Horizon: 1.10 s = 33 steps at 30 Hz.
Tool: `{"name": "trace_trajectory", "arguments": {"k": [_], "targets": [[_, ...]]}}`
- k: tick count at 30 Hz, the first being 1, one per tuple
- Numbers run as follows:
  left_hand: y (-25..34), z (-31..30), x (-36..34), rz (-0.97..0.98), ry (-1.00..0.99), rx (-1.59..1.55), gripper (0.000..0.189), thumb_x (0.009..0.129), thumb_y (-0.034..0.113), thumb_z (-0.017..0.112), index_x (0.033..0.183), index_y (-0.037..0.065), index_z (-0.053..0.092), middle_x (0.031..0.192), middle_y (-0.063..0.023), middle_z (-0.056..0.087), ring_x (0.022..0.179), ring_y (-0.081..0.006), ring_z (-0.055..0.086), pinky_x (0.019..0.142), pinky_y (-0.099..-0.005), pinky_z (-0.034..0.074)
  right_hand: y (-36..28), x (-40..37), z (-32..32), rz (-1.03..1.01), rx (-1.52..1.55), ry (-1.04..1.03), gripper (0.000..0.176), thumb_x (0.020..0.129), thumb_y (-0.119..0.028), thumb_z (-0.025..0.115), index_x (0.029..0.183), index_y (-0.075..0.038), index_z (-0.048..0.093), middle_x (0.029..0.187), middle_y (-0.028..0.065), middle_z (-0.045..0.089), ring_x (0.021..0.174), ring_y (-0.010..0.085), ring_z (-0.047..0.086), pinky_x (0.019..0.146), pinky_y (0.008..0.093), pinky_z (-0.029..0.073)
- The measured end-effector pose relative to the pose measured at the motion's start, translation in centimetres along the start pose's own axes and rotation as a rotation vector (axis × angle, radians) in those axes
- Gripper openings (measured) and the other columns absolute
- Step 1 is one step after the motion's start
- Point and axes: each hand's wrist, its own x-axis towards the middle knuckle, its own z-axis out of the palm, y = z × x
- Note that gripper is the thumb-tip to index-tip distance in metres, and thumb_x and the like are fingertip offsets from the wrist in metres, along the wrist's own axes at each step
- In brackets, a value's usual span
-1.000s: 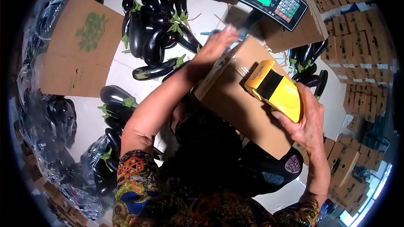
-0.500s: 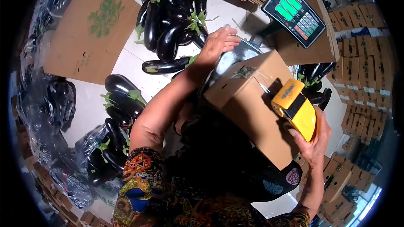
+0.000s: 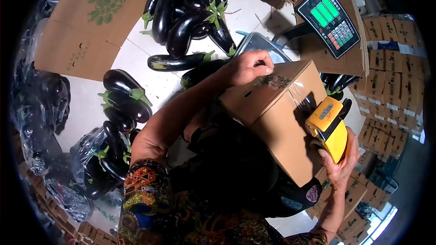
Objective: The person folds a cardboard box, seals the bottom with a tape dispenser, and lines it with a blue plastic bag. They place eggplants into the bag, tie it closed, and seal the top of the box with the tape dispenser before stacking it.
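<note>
A closed cardboard box (image 3: 281, 131) stands tilted in front of my body, with clear tape (image 3: 297, 86) along its upper edge. My right hand (image 3: 341, 161) grips a yellow tape dispenser (image 3: 334, 136), its head against the box's right side. At the far end of the box, beside a dark printed mark, my left hand (image 3: 250, 67) has its fingers curled in; whatever they may pinch is hidden. Behind that hand shows the metal pan (image 3: 265, 45) of a scale, its display (image 3: 328, 20) lit green.
Loose eggplants (image 3: 188, 18) lie heaped on the pale floor, with more (image 3: 125, 95) to the left. A flat printed carton (image 3: 91, 27) lies upper left, near clear plastic bags (image 3: 41, 109). Stacked boxes (image 3: 386, 77) line the right side.
My left hand has gone from stretched fingers over the pan to curled fingers at the box's far end. The dispenser, in my right hand, sits slightly further right and lower in view.
</note>
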Motion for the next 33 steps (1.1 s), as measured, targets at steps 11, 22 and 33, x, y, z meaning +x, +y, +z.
{"name": "trace_trajectory", "arguments": {"k": [11,22,33], "targets": [[-0.7,1.0,-1.2,-0.048,0.207,0.041,0.015,0.091,0.01,0.052,0.101,0.0,0.057,0.089,-0.0074,0.062,0.081,-0.0189,0.06,0.074,-0.032,0.049,0.6,0.0,0.5,-0.015,0.038,0.032,0.073,0.068,-0.049,0.075,0.116,0.003,0.053,0.085,0.0146,0.064,0.075,0.0244,0.064,0.072,0.0352,0.05],[1.0,1.5,-0.7,0.054,0.141,0.158,0.015,0.081,0.007,0.061,0.094,-0.002,0.063,0.086,-0.0141,0.061,0.083,-0.0265,0.063,0.075,-0.0322,0.049,1.1,-0.2,0.5,-0.059,0.005,0.06,0.075,0.068,-0.052,0.074,0.114,0.004,0.054,0.085,0.014,0.064,0.074,0.0229,0.063,0.07,0.0348,0.05],[0.0,-0.1,-0.9,-0.138,0.017,0.002,0.01,0.085,0.004,0.053,0.09,-0.002,0.059,0.096,-0.0125,0.061,0.09,-0.0181,0.059,0.08,-0.0307,0.047,1.0,-0.2,0.3,-0.036,-0.012,0.057,0.074,0.067,-0.047,0.074,0.114,0.005,0.054,0.086,0.0143,0.064,0.075,0.0222,0.063,0.071,0.0335,0.05]]}}
